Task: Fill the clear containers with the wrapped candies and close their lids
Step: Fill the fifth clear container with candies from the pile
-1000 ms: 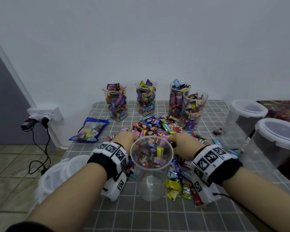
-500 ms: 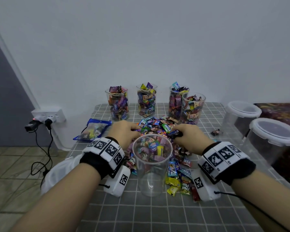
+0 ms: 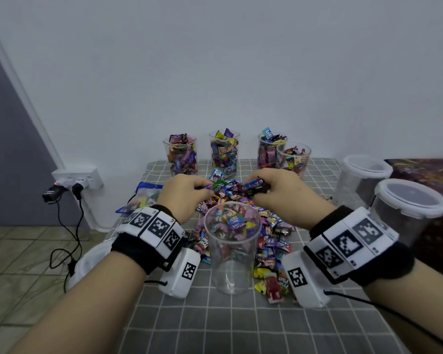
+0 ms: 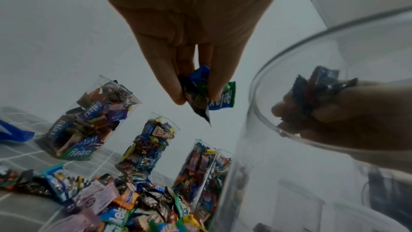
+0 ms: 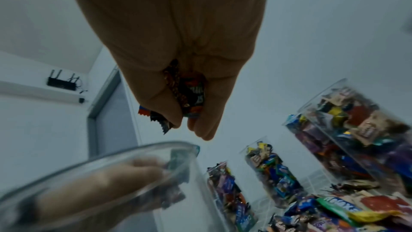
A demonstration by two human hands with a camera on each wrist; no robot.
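Both hands raised over the candy pile (image 3: 230,198). Left hand (image 3: 187,192) pinches several wrapped candies (image 4: 200,93); right hand (image 3: 279,192) clutches a bunch (image 5: 189,96). Empty clear cup (image 3: 232,247) stands upright just nearer than both hands, between the wrists, mouth up, roughly equidistant.

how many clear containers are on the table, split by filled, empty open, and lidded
Filled candy cups at the back: 4
Empty open cup in front: 1
Lidded empty containers on the right: 2
Total: 7
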